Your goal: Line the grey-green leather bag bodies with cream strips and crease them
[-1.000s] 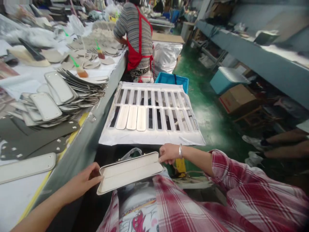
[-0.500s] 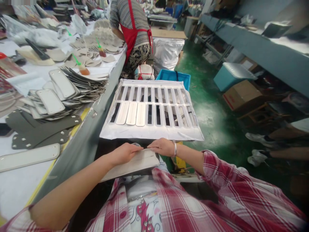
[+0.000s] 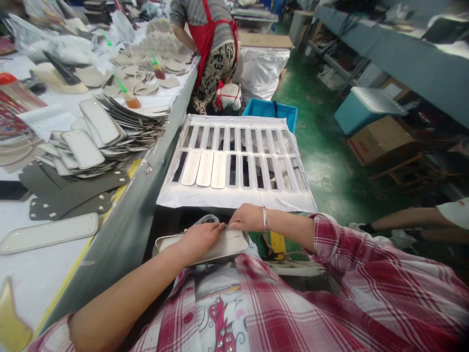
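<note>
A long off-white panel with rounded corners [image 3: 230,243] lies low in front of my body, tilted slightly. My left hand [image 3: 205,238] rests over it, fingers closed at its far edge. Close beside that, my right hand [image 3: 248,218] has its fingers pressed together at the same edge, near the panel's right part. The fingertips nearly meet, and whatever small thing may be between them is hidden. Just beyond stands a white slotted rack [image 3: 234,198], with three similar cream strips [image 3: 204,168] lying side by side on its left.
On the left, a table [image 3: 40,274] carries a pile of white panels [image 3: 82,149], dark grey pieces [image 3: 73,193] and green-tipped glue bottles [image 3: 128,95]. A co-worker in a red apron [image 3: 210,44] bends over it. Behind the rack is a blue crate [image 3: 271,108]; another person's legs [image 3: 406,222] show at right.
The panel has turned so its near side rim shows and more of its left end is visible. My left hand has shifted right and lies flatter over it. The view has moved slightly.
</note>
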The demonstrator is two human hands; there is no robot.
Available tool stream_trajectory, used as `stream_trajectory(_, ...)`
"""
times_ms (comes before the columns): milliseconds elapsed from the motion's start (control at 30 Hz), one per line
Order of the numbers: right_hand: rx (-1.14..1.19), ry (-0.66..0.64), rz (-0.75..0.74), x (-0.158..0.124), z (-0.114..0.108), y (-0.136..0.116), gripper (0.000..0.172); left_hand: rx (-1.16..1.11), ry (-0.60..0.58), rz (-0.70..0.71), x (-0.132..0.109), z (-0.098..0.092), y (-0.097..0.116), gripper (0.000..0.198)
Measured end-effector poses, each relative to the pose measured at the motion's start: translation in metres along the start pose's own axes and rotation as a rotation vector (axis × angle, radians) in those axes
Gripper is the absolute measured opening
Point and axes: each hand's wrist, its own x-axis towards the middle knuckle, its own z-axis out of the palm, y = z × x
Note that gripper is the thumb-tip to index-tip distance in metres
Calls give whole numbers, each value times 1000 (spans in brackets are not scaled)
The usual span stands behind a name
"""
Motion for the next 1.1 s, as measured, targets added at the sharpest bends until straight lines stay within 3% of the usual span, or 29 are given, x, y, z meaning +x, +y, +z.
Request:
stream_trajectory(100,-28,-83,-13,15,-8,3,18,50,8,19,1,0,2,47)
stream_trajectory(233,122,-146,59,31,-8,13,19,73,-26,76,-3,-8,-6,46)
stream_trajectory(400,512,-200,42,43,4,20,30,16,-136,115,-40,-21,-44,50)
stream_trajectory(500,627,-233,0,52,7,14,33,16,-153,88,-64,-21,-61,52)
stream_trajectory(700,618,-319,-68,79,6,-4,37,48,-122,89,-76,-22,-62,51)
stream_trajectory(800,581,-277,-135,94,12,-14,38,68,-127,68,-82,-25,-64,52)
stream_trajectory(967,472,-158,-203,118,24,-36,39,53,-146,-41,-108,-26,-74,56)
stream_trajectory(1100,375,-221,-222,147,22,-62,39,102,-162,-154,-128,-26,-72,57)
